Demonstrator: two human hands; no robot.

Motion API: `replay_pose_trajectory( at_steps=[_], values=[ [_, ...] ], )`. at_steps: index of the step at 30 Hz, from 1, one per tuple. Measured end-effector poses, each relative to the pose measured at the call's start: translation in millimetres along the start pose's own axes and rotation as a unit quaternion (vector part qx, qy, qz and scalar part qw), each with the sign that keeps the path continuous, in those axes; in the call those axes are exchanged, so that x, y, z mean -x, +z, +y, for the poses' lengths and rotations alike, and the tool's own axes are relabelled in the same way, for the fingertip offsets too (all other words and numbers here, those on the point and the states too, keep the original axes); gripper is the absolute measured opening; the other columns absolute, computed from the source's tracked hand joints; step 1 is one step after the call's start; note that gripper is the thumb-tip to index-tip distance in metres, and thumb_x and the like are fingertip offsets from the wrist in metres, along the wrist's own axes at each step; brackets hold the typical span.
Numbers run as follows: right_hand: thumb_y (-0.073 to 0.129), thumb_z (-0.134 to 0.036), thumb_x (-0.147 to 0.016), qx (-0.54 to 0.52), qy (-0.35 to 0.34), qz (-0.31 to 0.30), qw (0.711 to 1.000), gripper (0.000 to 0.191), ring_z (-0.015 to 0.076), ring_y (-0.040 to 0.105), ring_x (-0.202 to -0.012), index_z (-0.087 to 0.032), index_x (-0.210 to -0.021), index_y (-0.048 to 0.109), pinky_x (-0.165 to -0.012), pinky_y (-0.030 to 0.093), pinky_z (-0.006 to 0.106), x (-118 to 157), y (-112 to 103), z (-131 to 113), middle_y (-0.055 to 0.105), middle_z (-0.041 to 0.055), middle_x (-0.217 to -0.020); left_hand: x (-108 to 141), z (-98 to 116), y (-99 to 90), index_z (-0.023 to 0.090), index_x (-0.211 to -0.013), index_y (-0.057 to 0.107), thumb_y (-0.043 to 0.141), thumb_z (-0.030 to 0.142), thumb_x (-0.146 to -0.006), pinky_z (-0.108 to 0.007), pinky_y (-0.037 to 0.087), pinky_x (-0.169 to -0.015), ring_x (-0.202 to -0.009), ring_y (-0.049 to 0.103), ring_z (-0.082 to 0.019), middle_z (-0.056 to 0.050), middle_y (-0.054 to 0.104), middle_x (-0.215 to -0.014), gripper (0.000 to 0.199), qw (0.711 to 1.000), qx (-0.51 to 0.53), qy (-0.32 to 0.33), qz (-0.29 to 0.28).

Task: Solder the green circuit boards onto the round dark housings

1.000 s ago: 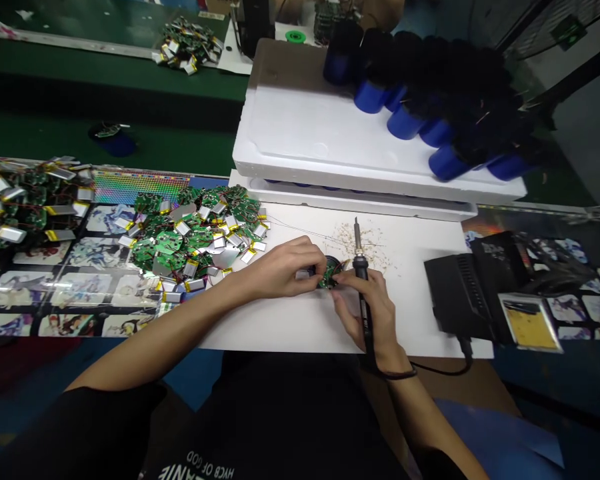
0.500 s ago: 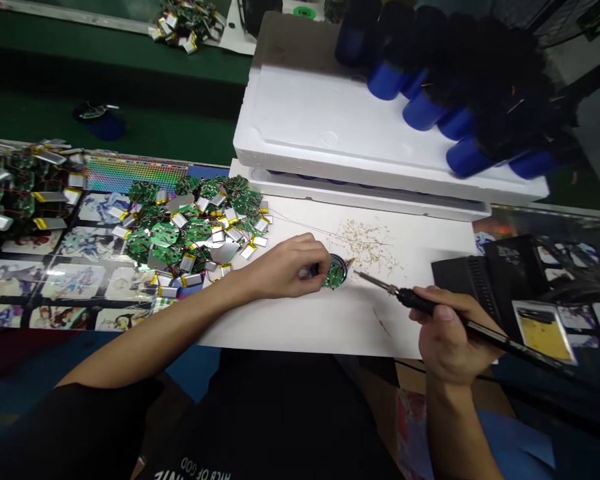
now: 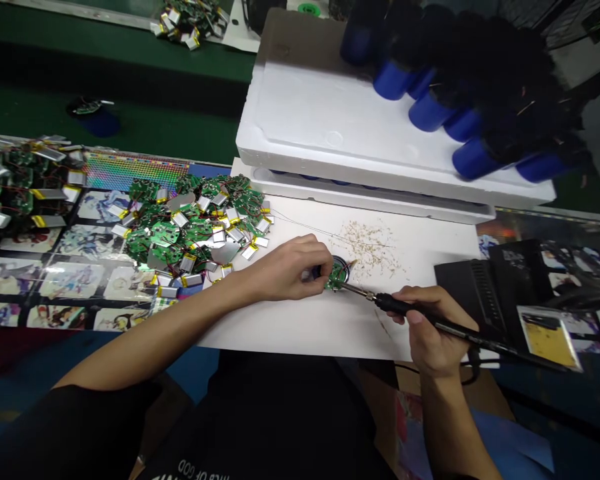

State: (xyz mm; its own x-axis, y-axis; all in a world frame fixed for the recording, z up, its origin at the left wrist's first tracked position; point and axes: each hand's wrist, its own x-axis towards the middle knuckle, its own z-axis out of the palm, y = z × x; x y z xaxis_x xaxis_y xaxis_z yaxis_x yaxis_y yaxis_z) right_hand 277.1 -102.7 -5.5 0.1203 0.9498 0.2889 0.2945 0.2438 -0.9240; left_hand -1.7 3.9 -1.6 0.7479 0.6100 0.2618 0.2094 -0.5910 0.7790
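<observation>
Near the middle of the white sheet [image 3: 280, 327], a small green circuit board [image 3: 336, 275] sits in a dark round rim. My left hand [image 3: 300, 268] is closed at the board's left side, fingertips pinched together; what they hold is hidden behind the fingers. The black soldering iron [image 3: 397, 305] is in my right hand [image 3: 437, 330], fingers wrapped round its handle. Its metal tip points left and meets the board's lower right edge. Tan crumbs [image 3: 373, 247] lie scattered just beyond the board, with thin wires among them.
A heap of green boards with silver batteries [image 3: 195, 227] lies left of the sheet. White foam trays [image 3: 330, 113] with blue cups [image 3: 430, 110] stand behind. On the right are a black box [image 3: 473, 290] and a yellow sponge in a tray [image 3: 547, 340].
My right hand has moved left with the soldering iron, bringing its tip from beside the board to the board's edge. My left hand has stayed nearly in place.
</observation>
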Motion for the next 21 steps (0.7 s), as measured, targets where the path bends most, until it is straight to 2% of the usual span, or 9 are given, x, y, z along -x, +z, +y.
replay_pose_trajectory(
  at_steps=[12, 21],
  values=[
    [0.077, -0.041, -0.094, 0.001, 0.015, -0.021, 1.000, 0.022, 0.0166, 0.069, -0.060, -0.021, -0.100, 0.081, -0.051, 0.052, 0.028, -1.6, 3.6, -1.3, 0.074, 0.0029, -0.078, 0.1, 0.3, -0.1, 0.021, -0.090, 0.063, 0.057, 0.014, -0.095, -0.034, 0.049, -0.091, -0.094, 0.063, -0.020, -0.004, 0.075, -0.097, 0.010, 1.000, 0.007, -0.001, 0.001],
    [0.077, -0.040, -0.094, 0.029, -0.007, -0.012, 0.999, 0.019, 0.0164, 0.070, -0.057, -0.022, -0.097, 0.082, -0.048, 0.054, 0.027, -3.4, 4.3, -5.7, 0.078, 0.0033, -0.079, 0.0, 1.5, -0.9, 0.021, -0.091, 0.064, 0.057, 0.014, -0.094, -0.035, 0.048, -0.092, -0.094, 0.063, -0.021, -0.004, 0.075, -0.098, 0.011, 1.000, 0.004, -0.009, -0.004]
  ],
)
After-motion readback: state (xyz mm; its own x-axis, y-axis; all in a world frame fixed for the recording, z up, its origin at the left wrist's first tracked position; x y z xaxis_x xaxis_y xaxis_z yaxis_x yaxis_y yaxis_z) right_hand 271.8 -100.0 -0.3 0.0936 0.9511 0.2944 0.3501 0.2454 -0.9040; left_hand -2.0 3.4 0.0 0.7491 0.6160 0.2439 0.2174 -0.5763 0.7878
